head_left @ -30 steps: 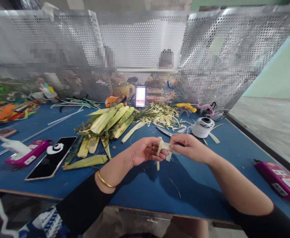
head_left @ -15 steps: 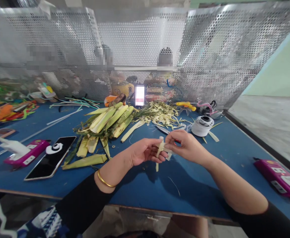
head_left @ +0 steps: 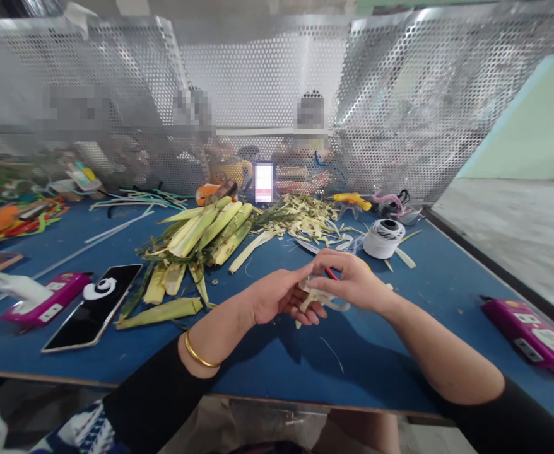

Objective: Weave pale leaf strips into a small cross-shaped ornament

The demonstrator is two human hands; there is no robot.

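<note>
Over the middle of the blue table, my left hand [head_left: 281, 297] is closed around a pale husk piece [head_left: 311, 299], palm partly up. My right hand [head_left: 347, 277] meets it from the right, its fingers pinching the pale strip, which loops out below the right palm. The fingertips of both hands nearly touch and hide part of the piece. Scissors [head_left: 308, 246] with a red handle lie behind the right hand, partly covered by it. To the left is a pile of green-yellow corn husks [head_left: 211, 233]; a spool of white string [head_left: 383, 238] stands at the right.
Husk scraps [head_left: 310, 214] lie at the back, before a perforated metal screen [head_left: 267, 75]. A black phone [head_left: 94, 309] and a magenta device [head_left: 50, 299] are at the left, another magenta device [head_left: 532, 334] at the right. People are visible behind the screen.
My right hand has moved in closer over my left, and the pale strip now curves in a loop beneath it. The husk piece is more hidden between the hands.
</note>
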